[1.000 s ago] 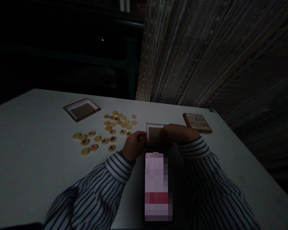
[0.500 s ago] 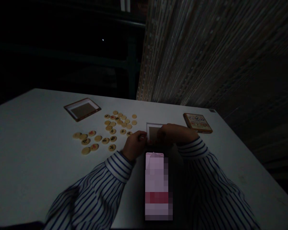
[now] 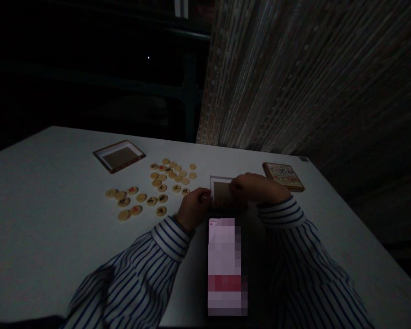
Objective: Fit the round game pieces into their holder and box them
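Observation:
A shallow open box [image 3: 222,188] with white inner walls and a brown floor lies between my hands at mid-table. My left hand [image 3: 194,208] is closed on its left edge. Over its right side, my right hand [image 3: 258,188] is curled with fingertips pointing down; what they hold, if anything, is hidden in shadow. Reddish spots show dimly along the box's near side. Left of my hands, round wooden xiangqi pieces [image 3: 162,198] lie scattered, some with black or red characters facing up, others blank.
A lit phone-like screen [image 3: 222,256], partly pixelated, is in front of me below the box. A second open box part [image 3: 119,157] lies at the back left. A closed printed box [image 3: 283,176] lies at the right. Behind the white table [image 3: 71,196] hangs a pale stranded curtain [image 3: 246,82].
My right hand has shifted slightly up and to the right, uncovering more of the box floor. My left hand stays on the left edge. The view has shifted a little.

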Available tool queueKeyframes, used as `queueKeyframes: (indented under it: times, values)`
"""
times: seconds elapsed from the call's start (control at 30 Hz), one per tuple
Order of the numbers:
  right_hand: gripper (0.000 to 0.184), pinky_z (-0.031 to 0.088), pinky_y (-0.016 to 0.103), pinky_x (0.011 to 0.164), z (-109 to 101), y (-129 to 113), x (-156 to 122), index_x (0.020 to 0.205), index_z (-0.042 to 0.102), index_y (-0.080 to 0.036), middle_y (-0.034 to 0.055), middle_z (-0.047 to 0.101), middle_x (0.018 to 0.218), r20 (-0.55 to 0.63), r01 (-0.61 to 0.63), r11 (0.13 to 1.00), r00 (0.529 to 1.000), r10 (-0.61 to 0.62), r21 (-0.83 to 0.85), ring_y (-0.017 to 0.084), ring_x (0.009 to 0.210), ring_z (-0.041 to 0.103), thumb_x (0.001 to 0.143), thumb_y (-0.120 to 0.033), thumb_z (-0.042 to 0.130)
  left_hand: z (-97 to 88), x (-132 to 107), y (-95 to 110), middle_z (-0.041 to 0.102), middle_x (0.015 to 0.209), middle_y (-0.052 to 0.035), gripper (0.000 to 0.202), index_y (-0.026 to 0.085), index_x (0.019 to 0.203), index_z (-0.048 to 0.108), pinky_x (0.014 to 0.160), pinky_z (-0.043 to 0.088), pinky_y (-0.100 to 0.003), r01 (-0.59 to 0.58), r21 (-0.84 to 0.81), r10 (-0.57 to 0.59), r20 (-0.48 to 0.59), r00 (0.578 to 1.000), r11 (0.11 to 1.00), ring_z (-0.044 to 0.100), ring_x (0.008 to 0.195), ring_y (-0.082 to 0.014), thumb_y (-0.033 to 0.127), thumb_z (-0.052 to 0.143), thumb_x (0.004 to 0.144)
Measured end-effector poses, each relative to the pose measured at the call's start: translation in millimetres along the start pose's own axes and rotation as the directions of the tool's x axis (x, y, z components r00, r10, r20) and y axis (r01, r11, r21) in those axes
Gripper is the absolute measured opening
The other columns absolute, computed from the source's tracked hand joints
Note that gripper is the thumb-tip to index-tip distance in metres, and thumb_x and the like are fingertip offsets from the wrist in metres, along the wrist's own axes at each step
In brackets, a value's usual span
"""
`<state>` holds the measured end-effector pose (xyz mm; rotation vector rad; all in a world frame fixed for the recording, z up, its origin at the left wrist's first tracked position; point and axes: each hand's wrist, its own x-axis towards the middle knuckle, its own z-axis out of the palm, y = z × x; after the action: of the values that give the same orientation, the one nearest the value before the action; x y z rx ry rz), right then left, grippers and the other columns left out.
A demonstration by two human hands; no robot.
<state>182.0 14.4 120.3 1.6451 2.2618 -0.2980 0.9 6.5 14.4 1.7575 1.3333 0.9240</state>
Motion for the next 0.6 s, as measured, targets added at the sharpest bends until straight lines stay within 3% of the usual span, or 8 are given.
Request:
queueKeyframes:
  times: [0.2, 0.6]
  values:
    - [0.03, 0.043, 0.032, 0.07, 10, 16, 7, 0.095, 0.067, -0.018, 0.014, 0.067, 0.093, -0.076, -0.117, 0.991, 0.991, 0.112, -0.065, 0.023, 0.084, 0.063, 0.082, -0.029, 0.042, -1.1, -2, 3, 0.069, 0.078, -0.0055, 0.024, 0.013, 0.096, 0.062, 0.061, 0.049, -0.024, 0.01, 0.023, -0.01, 0.03, 0.999, 1.0, 0.063, 0.069, -0.0152, 0.018, 0.056, 0.073]
    - [0.023, 0.044, 0.033, 0.065, 22, 25, 14, 0.087, 0.068, -0.019, 0.0151, 0.068, 0.091, -0.038, -0.14, 0.99, 0.989, 0.141, 0.011, 0.025, 0.079, 0.064, 0.08, -0.025, 0.047, -0.9, -3, 3, 0.068, 0.077, -0.0045, 0.025, 0.013, 0.096, 0.062, 0.058, 0.048, -0.023, 0.011, 0.035, -0.012, 0.026, 1.0, 0.999, 0.061, 0.063, -0.0129, 0.015, 0.056, 0.072]
